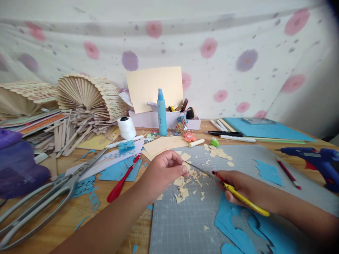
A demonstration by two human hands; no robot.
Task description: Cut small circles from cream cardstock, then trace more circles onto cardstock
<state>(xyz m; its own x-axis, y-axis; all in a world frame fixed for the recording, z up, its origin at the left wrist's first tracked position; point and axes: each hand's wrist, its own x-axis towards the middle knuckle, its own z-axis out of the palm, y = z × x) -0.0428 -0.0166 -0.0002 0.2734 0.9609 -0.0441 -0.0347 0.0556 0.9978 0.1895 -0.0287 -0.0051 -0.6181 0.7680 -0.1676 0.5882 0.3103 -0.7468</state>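
My right hand (243, 187) is closed around a pair of scissors (233, 192) with yellow and red handles, whose slim metal blades point left. The blade tips reach the fingers of my left hand (168, 169), which are pinched together; whatever is between them is too small or hidden to make out. Below and around these fingers, cream paper scraps (182, 192) lie scattered on a grey cutting mat (182, 225). Small cream paper discs (218, 152) are grouped farther back, near a green punch (214, 141). Cut blue sheets (233, 225) rest beneath my right hand.
Large metal shears (66, 187) and a red-handled tool (123, 181) lie at left. A blue spray bottle (161, 113) and thread spool (126, 128) stand behind. A blue glue gun (315, 158) and red pencil (288, 173) lie right. Stick fans (87, 95) stand back left.
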